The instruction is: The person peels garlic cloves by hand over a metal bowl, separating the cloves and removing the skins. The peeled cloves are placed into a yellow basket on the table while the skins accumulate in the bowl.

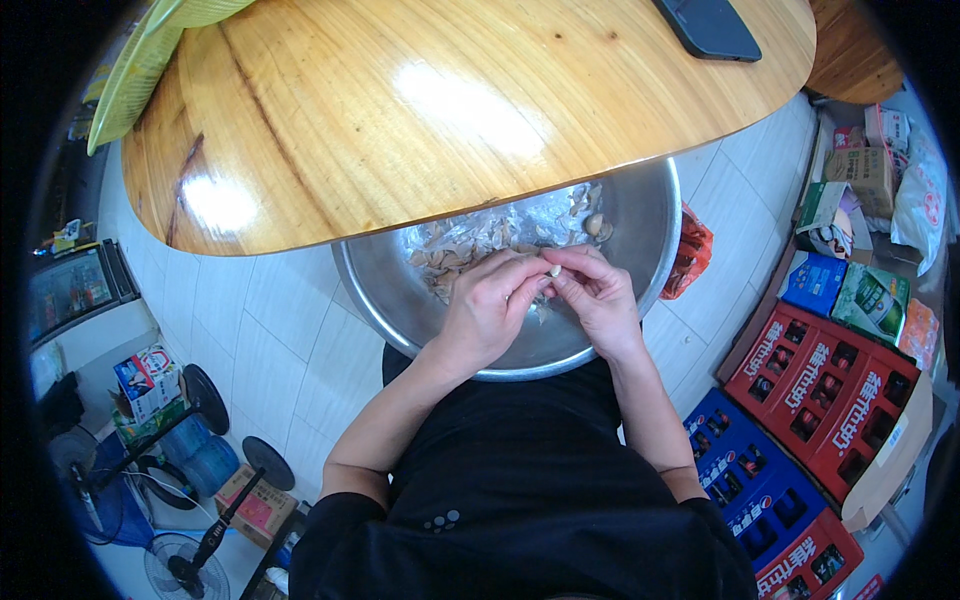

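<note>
Above a wide steel basin [382, 319], my two hands meet fingertip to fingertip. A small pale garlic clove [554, 271] is pinched between them. My left hand [491, 296] touches it with thumb and forefinger from the left. From the other side, the thumb and forefinger of my right hand [596, 292] grip it. Garlic skins and unpeeled cloves [442, 259] lie in the basin, partly on a clear plastic bag [536, 219]. A rounder garlic piece [596, 225] rests near the right wall. The tabletop hides the basin's far part.
A wooden table [337, 135] overhangs the basin, with a dark phone [709, 28] and a yellow plastic basket [142, 75] on it. An orange-red plastic bag [690, 253] sits beside the basin. Red bottle crates [821, 390] and blue ones [731, 480] line the right; fans [187, 566] stand left.
</note>
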{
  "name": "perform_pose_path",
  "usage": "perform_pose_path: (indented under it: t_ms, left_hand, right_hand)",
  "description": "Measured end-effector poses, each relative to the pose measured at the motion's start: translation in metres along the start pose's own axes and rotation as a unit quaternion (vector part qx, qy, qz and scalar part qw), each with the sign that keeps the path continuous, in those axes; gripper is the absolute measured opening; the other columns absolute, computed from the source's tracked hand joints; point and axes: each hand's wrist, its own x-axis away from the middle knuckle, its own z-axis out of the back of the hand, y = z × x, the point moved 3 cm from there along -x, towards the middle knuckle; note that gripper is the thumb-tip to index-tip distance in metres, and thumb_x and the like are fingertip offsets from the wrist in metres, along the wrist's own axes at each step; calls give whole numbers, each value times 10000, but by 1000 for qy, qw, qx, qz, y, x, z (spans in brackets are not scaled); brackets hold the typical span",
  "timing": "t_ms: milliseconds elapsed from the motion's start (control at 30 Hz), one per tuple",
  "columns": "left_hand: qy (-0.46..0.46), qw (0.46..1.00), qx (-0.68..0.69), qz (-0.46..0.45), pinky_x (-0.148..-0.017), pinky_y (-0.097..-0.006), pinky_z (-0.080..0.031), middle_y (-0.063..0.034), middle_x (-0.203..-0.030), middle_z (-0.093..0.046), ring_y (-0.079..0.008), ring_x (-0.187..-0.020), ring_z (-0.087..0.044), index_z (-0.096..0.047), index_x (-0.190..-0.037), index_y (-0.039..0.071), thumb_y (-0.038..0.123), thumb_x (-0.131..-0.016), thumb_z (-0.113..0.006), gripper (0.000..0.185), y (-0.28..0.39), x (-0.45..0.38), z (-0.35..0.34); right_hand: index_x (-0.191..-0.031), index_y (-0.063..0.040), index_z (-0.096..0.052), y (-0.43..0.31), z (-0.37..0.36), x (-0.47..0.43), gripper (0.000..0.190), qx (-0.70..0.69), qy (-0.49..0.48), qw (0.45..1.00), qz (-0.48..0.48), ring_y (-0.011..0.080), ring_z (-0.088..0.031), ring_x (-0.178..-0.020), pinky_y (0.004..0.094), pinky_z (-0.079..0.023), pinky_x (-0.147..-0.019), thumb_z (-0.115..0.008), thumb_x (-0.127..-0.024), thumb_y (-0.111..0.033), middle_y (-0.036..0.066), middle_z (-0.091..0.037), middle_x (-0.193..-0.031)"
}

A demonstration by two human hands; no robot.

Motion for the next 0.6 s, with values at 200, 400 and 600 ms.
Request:
perform_pose_path:
  t_ms: [200,400,600]
  left_hand:
    - [8,992,-99,-73,-657,-346,-537,-137,-862,-676,-284,-756,-678,-688,-985,3,-13,-824,-679,162,-2,2,-1]
    - [11,990,-117,-80,-623,-367,-515,-133,-823,-626,-280,-692,-642,-628,-930,1,-22,-829,-654,107,-3,2,-4]
    - [14,998,-53,-42,-629,-358,-497,-143,-820,-593,-286,-710,-624,-577,-930,6,-23,-839,-631,109,-4,4,-6]
  right_hand:
    - [-1196,13,-665,-1,-4,5,264,91,5,996,16,134,-596,-969,246,-546,-819,-610,-938,5,78,-572,-1105]
    - [-1171,9,-672,0,-4,4,254,155,5,987,41,128,-635,-861,253,-554,-794,-594,-932,42,78,-591,-1026]
    - [-1124,18,-645,1,2,3,179,-109,-11,992,-70,132,-672,-851,269,-571,-807,-601,-961,-43,83,-665,-992]
